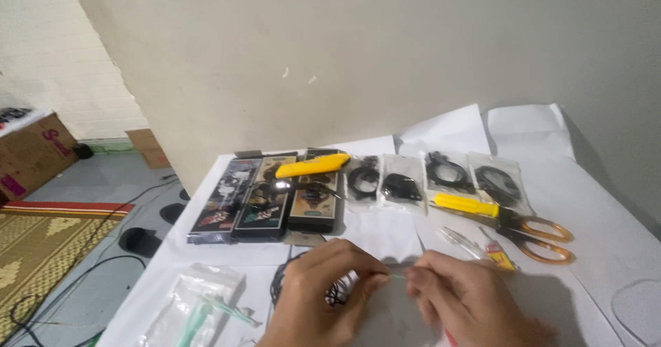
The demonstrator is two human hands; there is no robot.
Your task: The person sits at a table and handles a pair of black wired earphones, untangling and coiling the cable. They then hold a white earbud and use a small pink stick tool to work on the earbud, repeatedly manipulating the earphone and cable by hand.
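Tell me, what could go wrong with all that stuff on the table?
The left hand and right hand pinch something thin between them; it is blurred, and might slip or snap. The black cord coiled under the left hand could tangle or get dragged. The orange-handled scissors and small glue tube lie close to the right hand, so a careless elbow might knock them.

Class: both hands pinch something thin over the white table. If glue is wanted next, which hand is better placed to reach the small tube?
Probably the right hand. The glue tube lies just beyond it, on its side; the left hand would have to cross over.
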